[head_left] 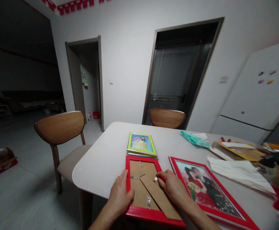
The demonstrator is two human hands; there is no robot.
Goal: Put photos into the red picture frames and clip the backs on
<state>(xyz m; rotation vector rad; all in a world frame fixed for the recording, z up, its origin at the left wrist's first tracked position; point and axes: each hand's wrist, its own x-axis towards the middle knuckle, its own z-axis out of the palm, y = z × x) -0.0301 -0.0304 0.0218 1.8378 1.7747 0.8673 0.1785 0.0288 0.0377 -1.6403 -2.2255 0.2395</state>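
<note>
Two hands work the face-down red frame: your left hand steadies its edge, your right hand apparently pinches a backing clip; next, turn it gently.

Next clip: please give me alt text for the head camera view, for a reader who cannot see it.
Two bare hands work on a red picture frame lying face down on a white table: the left hand steadies its left edge, the right hand fingers a metal clip on its cardboard backing. A green framed photo and a larger red framed photo lie nearby.
</note>
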